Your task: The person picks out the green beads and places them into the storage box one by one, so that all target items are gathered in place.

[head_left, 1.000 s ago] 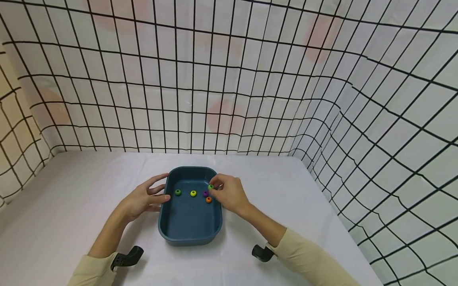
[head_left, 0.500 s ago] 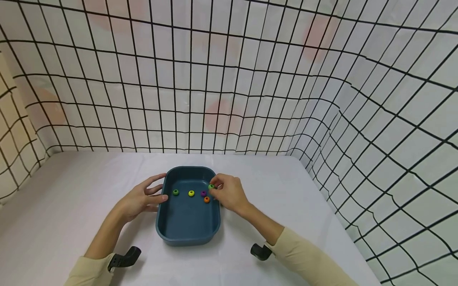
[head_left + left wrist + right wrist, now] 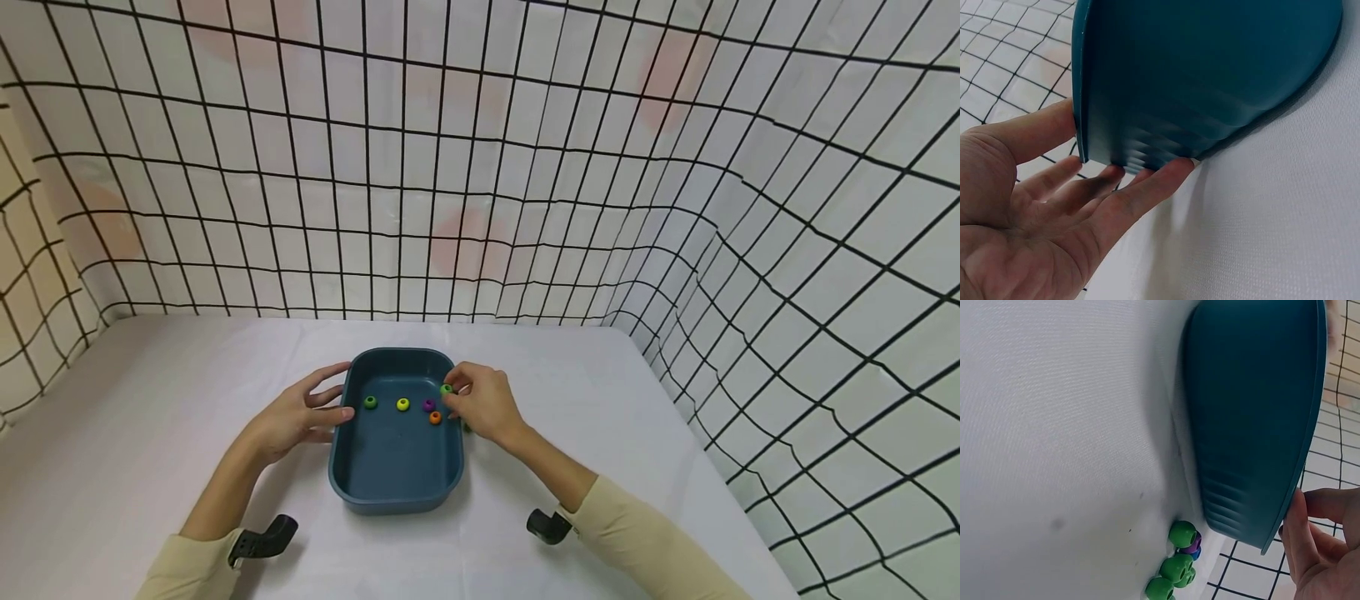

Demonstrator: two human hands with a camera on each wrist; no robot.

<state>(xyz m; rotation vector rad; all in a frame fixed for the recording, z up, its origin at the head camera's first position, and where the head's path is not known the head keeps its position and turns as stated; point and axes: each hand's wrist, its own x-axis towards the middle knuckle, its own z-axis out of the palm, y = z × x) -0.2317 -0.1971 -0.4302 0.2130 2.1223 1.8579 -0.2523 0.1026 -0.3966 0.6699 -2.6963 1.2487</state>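
A dark teal tray (image 3: 397,467) stands on the white-covered table. My left hand (image 3: 292,421) lies along its left side; in the left wrist view the thumb is at the rim and relaxed fingertips (image 3: 1175,172) touch the outer wall. Over the right rim, my right hand (image 3: 486,404) pinches a green bead (image 3: 446,389) between thumb and fingers. Inside the tray lie a darker green bead (image 3: 371,402), a yellow bead (image 3: 403,405), a purple bead (image 3: 429,406) and an orange bead (image 3: 435,418). The right wrist view hides the pinched bead behind the hand and rim.
Outside the tray's right wall, several green beads (image 3: 1174,569) sit on the cloth with a purple bead (image 3: 1195,542) and a blue one close by. Black wire mesh (image 3: 405,208) rises at the back and both sides. Each wrist carries a black camera mount (image 3: 266,537).
The right hand has shifted slightly to the right relative to the tray, still pinching the green bead. A green bead outside the rim now shows under the hand. The left hand keeps its place.
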